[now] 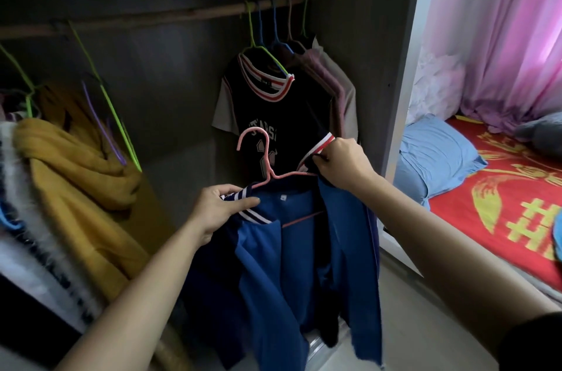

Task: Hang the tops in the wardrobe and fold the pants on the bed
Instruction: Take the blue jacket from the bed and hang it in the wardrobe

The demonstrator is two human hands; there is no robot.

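Two grips on one garment, centre of frame. The left grip (219, 206) is clenched on the white-striped rib collar of the royal-blue open-front jacket (279, 264), thumb on top and fingers under the fabric. The right grip (343, 164) is higher and further right. It pinches dark fabric and a red-and-white striped rib edge at the end of the hanger's right arm.

The thin pink wire hanger (269, 157) sits in the jacket neck. Its hook is upright and free, well below the rail, in front of the hung shirt. Its lower bar shows through the open jacket front. The jacket hangs from both grips at lower centre, in front of the open dark-grey wardrobe (170, 81).

The wooden rail (152, 16) crosses the upper frame, rising to the right. At upper centre-right a black jersey tee with striped collar and beige sleeves (261, 109) hangs on a lime-green hanger (267, 56). More tops are bunched behind it. At left is a mustard-yellow knit garment (76, 164) with a purple hanger (100, 124) slanting beside it. A white fluffy item (18, 188) is at the far left edge.

At right of frame is a bed with red cover and yellow pattern (501, 218). A light-blue pillow (435, 157) lies at its left end, and a pink curtain (501, 36) hangs behind.
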